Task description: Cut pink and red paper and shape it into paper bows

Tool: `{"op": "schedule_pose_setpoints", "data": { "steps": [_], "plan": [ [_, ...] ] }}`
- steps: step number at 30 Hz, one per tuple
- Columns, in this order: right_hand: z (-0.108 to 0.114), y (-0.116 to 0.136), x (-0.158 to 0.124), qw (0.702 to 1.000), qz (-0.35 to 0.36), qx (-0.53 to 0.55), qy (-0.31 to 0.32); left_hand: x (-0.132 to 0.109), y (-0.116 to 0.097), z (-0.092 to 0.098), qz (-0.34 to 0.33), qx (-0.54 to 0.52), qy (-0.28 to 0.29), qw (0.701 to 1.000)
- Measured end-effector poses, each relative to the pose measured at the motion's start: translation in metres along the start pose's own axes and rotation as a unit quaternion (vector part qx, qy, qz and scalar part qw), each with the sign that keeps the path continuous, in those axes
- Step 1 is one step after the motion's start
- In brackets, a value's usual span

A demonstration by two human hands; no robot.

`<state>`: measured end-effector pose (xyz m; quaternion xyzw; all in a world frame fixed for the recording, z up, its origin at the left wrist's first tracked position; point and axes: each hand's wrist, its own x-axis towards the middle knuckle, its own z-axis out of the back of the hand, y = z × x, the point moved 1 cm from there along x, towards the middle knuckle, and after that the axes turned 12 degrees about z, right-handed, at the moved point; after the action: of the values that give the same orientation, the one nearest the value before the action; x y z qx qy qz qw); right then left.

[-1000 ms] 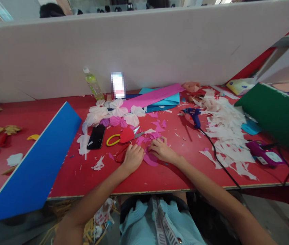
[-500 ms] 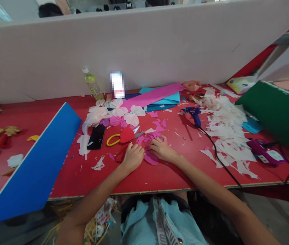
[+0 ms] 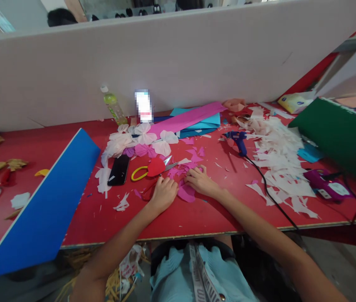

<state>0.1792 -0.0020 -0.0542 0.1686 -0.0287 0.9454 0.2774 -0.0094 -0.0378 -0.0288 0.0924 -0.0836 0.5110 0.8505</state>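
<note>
Everything on the table has slid a little lower in view, and the hands have hardly moved. The left hand [image 3: 164,194] and right hand [image 3: 201,182] lie low on the red table [image 3: 196,218], fingers bent, with pink paper scraps [image 3: 185,193] under and between them. I cannot tell if they pinch anything. Just past the left hand sit yellow-handled scissors [image 3: 139,173] with a red paper heart [image 3: 156,167] on them. Past the right hand lies a blue glue gun [image 3: 237,140], then a big heap of white paper scraps [image 3: 281,167]. A tall white wall [image 3: 178,71] runs behind the table.
</note>
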Motion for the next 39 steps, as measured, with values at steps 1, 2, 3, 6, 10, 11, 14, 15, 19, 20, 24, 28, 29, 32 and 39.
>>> {"op": "schedule_pose_setpoints", "data": {
  "steps": [1, 2, 3, 6, 10, 11, 14, 15, 19, 20, 24, 28, 29, 32, 39],
  "plan": [
    [0.001, 0.0, 0.0, 1.0, -0.002, -0.001, 0.001, 0.0, 0.0, 0.0, -0.001, 0.0, 0.0, 1.0],
    [0.001, -0.001, -0.001, 1.0, -0.004, -0.003, 0.003, 0.0, 0.0, 0.0, -0.001, 0.0, 0.0, 1.0],
    [0.002, -0.001, -0.001, 1.0, -0.006, -0.005, 0.004, 0.0, 0.0, 0.0, 0.0, 0.001, 0.0, 1.0],
    [0.005, -0.002, -0.001, 1.0, -0.004, -0.011, 0.002, 0.001, 0.0, 0.0, -0.001, 0.003, 0.0, 1.0],
    [0.007, -0.003, -0.002, 1.0, 0.0, -0.02, -0.001, 0.001, 0.001, -0.001, -0.001, 0.001, 0.001, 1.0],
    [0.008, -0.004, -0.002, 1.0, -0.001, -0.021, 0.0, 0.001, 0.001, -0.002, 0.0, 0.001, 0.002, 1.0],
    [0.011, -0.007, -0.004, 1.0, -0.006, -0.021, 0.001, 0.001, 0.002, -0.003, -0.002, 0.002, 0.003, 1.0],
    [0.012, -0.007, -0.004, 1.0, -0.012, -0.021, -0.002, 0.001, 0.002, -0.003, -0.005, 0.003, 0.002, 1.0],
    [0.014, -0.006, -0.005, 0.999, -0.037, 0.013, -0.024, 0.0, 0.003, -0.005, -0.022, 0.011, -0.004, 1.0],
    [0.012, -0.005, -0.004, 0.998, -0.038, 0.028, -0.029, 0.0, 0.004, -0.006, -0.026, 0.011, -0.004, 1.0],
    [0.005, -0.002, 0.002, 0.997, -0.03, 0.059, -0.029, 0.001, 0.005, -0.006, -0.042, 0.01, -0.003, 0.999],
    [0.002, -0.004, 0.005, 0.997, -0.026, 0.071, -0.025, 0.002, 0.005, -0.004, -0.041, 0.005, 0.005, 0.999],
    [0.003, -0.005, 0.005, 0.997, -0.028, 0.074, -0.025, 0.002, 0.005, -0.004, -0.04, 0.004, 0.007, 0.999],
    [0.005, -0.006, 0.007, 0.996, -0.033, 0.081, -0.017, 0.002, 0.005, -0.003, -0.038, 0.004, 0.01, 0.999],
    [0.005, -0.008, 0.011, 0.993, -0.047, 0.105, 0.001, 0.003, 0.005, -0.002, -0.039, 0.007, 0.009, 0.999]
  ]
}}
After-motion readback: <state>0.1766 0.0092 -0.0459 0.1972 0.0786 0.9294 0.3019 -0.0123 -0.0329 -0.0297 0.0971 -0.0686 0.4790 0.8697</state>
